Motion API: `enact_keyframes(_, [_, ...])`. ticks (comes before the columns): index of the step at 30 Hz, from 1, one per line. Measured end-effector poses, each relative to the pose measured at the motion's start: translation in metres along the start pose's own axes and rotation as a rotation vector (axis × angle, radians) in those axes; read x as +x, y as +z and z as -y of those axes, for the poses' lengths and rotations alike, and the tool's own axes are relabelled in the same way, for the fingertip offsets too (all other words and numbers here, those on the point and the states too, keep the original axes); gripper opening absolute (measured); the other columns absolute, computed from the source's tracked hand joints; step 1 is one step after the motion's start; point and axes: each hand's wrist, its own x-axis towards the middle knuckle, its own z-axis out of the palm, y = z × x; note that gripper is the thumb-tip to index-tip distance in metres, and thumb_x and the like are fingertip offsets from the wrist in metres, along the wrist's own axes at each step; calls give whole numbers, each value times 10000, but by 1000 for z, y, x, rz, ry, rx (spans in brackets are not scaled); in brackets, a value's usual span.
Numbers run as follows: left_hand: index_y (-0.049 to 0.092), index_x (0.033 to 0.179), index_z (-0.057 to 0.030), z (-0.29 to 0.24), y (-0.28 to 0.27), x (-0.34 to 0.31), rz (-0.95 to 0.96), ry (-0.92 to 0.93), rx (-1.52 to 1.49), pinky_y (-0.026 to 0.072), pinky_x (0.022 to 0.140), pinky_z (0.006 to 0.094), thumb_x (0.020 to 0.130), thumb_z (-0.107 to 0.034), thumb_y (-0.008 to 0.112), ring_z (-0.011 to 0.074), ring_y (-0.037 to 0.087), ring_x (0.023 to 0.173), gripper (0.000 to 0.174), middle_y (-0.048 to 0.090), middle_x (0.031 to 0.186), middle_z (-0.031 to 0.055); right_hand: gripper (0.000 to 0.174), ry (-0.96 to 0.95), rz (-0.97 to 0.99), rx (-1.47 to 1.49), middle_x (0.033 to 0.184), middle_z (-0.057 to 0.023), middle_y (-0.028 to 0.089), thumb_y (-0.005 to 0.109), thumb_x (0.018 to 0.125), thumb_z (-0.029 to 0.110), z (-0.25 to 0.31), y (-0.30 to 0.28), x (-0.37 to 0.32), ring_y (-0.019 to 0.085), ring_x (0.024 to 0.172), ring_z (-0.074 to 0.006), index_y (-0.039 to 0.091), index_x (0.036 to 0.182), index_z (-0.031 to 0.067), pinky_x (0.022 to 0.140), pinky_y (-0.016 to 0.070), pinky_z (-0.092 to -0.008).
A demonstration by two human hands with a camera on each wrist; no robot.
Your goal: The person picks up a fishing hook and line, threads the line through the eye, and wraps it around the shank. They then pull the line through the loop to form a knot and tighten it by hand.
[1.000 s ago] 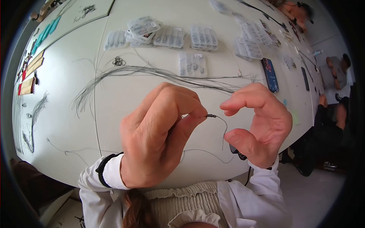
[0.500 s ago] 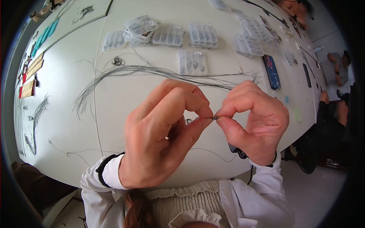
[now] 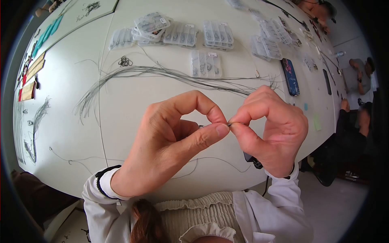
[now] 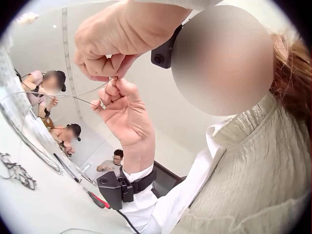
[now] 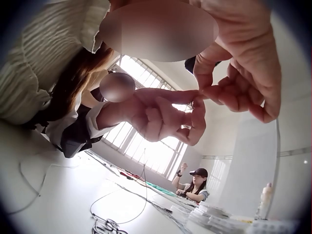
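Observation:
In the head view the left hand [image 3: 166, 141] and right hand [image 3: 275, 129] meet fingertip to fingertip above the table. Between them a small dark knotted piece of line [image 3: 229, 124] is pinched by thumb and index finger of each hand, mostly covered by the fingertips. The left wrist view shows thin line [image 4: 78, 96] running out from the pinched fingers of the left hand [image 4: 109, 44], with the right hand [image 4: 129, 117] just below. Both hands also touch at the fingertips in the right wrist view, the left hand [image 5: 161, 117] beside the right hand [image 5: 243, 63].
A long bundle of dark strands [image 3: 162, 73] lies beyond the hands. Behind it are clear boxes of hooks [image 3: 206, 65], a small dark coil [image 3: 125, 61] and a phone [image 3: 290, 77]. A loose line [image 3: 219, 158] lies near the front edge; other people sit at the far right.
The right hand has closed its thumb and index finger on the dark piece, where they were apart. The left hand has turned, its thumb now lying along the front, and its wrist is lower.

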Motion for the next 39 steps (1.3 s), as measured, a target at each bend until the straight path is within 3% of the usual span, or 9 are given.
enact_keyframes(11, [514,828,-2,-4,0,-2,-76,14,107,330,517,163,821,-38,612,26,433,597,105,516,769,1,105,126,114,117,726,-66,596,622,618,-35,2,-12,6,522,706,-148,613,718,-4,678,393,-260])
enact_keyframes(14, [512,829,3,-3,0,-2,-95,74,224,335,516,169,817,-16,607,34,439,598,97,515,773,9,121,190,-10,162,751,-81,587,631,605,-2,5,-13,7,517,736,-163,620,726,-4,696,394,-274])
enact_keyframes(17, [511,826,9,0,1,-4,-81,237,374,340,517,176,813,15,596,40,444,599,86,513,776,18,172,66,-93,196,759,-88,572,650,580,21,3,-11,8,510,738,-178,629,748,-5,700,394,-283])
enact_keyframes(19, [511,826,11,2,3,-4,-90,280,393,342,515,177,812,27,591,40,445,602,83,513,778,21,183,-94,30,-31,748,-72,564,664,562,10,2,-11,8,494,723,-185,640,744,4,681,385,-293])
enact_keyframes(24, [515,827,12,3,2,-4,-73,376,439,333,505,175,816,17,590,37,440,593,76,518,767,20,165,-146,105,-139,725,-57,565,679,551,-7,0,-12,6,479,704,-188,646,710,23,653,369,-304])
enact_keyframes(26, [522,831,10,-4,3,-6,-44,68,162,324,493,173,821,-19,602,33,431,575,86,526,752,15,154,-129,92,-136,716,-54,565,681,548,-12,0,-11,6,474,697,-190,642,692,28,646,366,-306])
enact_keyframes(29, [530,841,10,-12,1,-5,5,-133,-96,317,487,171,824,-47,610,29,420,559,100,530,738,12,155,-97,101,-88,705,-55,563,685,541,-7,-1,-11,7,477,694,-190,631,683,25,651,372,-307])
enact_keyframes(33, [536,847,10,-7,-1,-4,20,-134,-139,334,492,179,823,-57,617,31,426,572,108,536,757,24,151,-76,76,-110,707,-55,565,672,533,-5,1,-9,6,483,699,-190,623,673,23,661,375,-305])
enact_keyframes(39, [542,837,22,4,-2,-5,-54,347,381,365,512,195,801,31,591,62,464,625,60,521,818,62,141,40,119,35,708,-57,575,660,527,0,0,-8,8,507,714,-172,618,659,26,692,376,-290])
